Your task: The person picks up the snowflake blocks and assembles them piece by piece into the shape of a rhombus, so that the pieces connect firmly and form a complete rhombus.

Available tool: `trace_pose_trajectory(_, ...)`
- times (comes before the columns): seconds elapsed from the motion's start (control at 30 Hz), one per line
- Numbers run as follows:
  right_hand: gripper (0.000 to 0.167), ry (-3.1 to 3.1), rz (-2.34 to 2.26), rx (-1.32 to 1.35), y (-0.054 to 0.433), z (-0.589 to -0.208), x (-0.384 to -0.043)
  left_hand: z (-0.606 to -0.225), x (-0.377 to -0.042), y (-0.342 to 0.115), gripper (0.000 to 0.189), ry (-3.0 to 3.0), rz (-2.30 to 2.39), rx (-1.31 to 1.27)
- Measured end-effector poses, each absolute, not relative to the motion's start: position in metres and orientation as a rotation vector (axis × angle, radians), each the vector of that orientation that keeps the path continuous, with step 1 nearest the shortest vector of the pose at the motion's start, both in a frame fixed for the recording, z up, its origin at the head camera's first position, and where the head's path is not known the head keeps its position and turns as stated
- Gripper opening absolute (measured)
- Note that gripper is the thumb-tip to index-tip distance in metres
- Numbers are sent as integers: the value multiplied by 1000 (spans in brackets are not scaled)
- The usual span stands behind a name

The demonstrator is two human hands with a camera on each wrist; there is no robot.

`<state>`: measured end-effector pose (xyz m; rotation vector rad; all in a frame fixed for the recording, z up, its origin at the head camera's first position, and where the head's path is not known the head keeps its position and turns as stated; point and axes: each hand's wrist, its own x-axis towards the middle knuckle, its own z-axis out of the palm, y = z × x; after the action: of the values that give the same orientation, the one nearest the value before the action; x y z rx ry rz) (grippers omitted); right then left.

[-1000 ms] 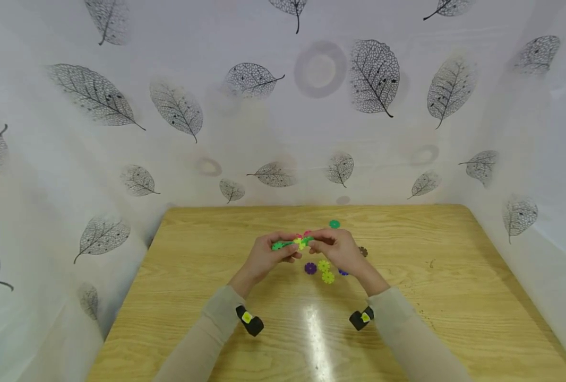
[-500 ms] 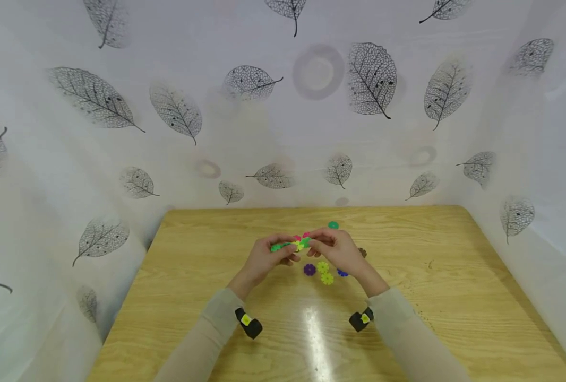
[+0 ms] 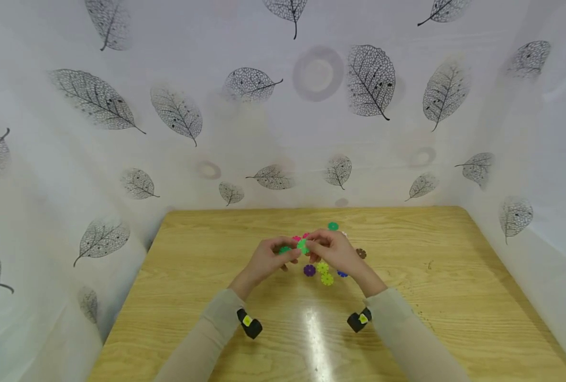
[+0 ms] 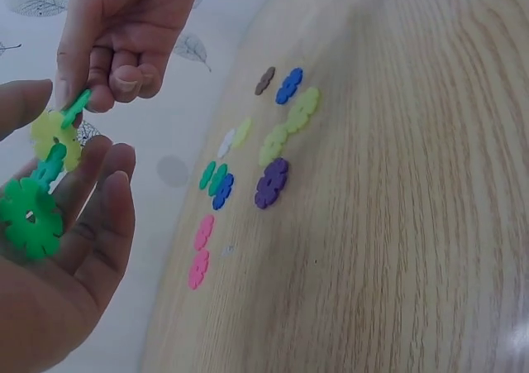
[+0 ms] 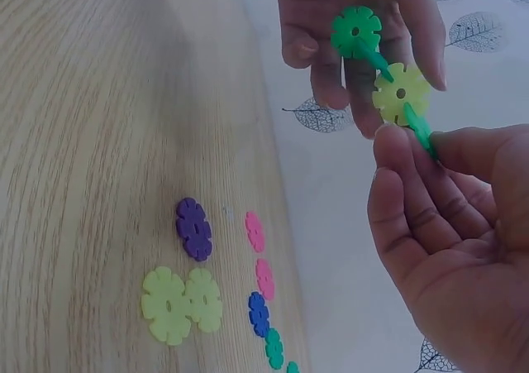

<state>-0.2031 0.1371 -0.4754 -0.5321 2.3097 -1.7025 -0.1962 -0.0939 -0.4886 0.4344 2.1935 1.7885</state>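
Joined plastic snowflake discs form a short chain held over the table between both hands. In the left wrist view its large green disc (image 4: 31,232) lies by the left palm, followed by a teal disc (image 4: 48,170) and a yellow disc (image 4: 51,133). The left hand (image 3: 266,261) holds the chain with thumb and fingers around the yellow part. The right hand (image 3: 337,253) pinches the green end disc (image 5: 420,131) between thumb and forefinger. That disc is slotted edge-on into the yellow one and hides most of it in the head view.
Loose discs lie on the wooden table (image 3: 192,318) beneath the hands: a purple one (image 3: 309,270), a yellow pair (image 5: 168,307), pink ones (image 4: 202,232), a brown one (image 3: 361,253), plus several blue, green and white. A leaf-print curtain (image 3: 264,132) surrounds the table.
The chain has turned in the hands: the right-hand green disc now faces the head camera and covers the yellow disc. The left hand's fingers have shifted slightly.
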Motion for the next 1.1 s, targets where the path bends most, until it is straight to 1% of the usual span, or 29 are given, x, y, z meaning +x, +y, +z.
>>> trace_pose_trajectory(0.2,28,2268,-1704,-526,133,-476,-203,-487,-196,-91,27,2239,1766,470)
trace_pose_trajectory(0.37,31,2265,-1695,-527,134,-476,-203,-487,-197,-91,27,2246,1781,443)
trace_pose_trajectory(0.53,31,2261,-1717,-508,135,-475,-203,-489,-199,-92,32,2245,1797,399)
trace_pose_trajectory(0.63,29,2279,-1712,-490,138,-477,-203,-489,-199,-93,32,2244,1803,389)
trace_pose_trajectory(0.77,24,2351,-1649,-492,145,-484,-203,-488,-199,-95,29,2240,1812,377)
trace_pose_trajectory(0.97,28,2457,-1516,-459,157,-499,-203,-487,-198,-98,30,2240,1836,346)
trace_pose_trajectory(1.1,25,2535,-1398,-461,162,-508,-202,-489,-198,-100,32,2232,1841,319)
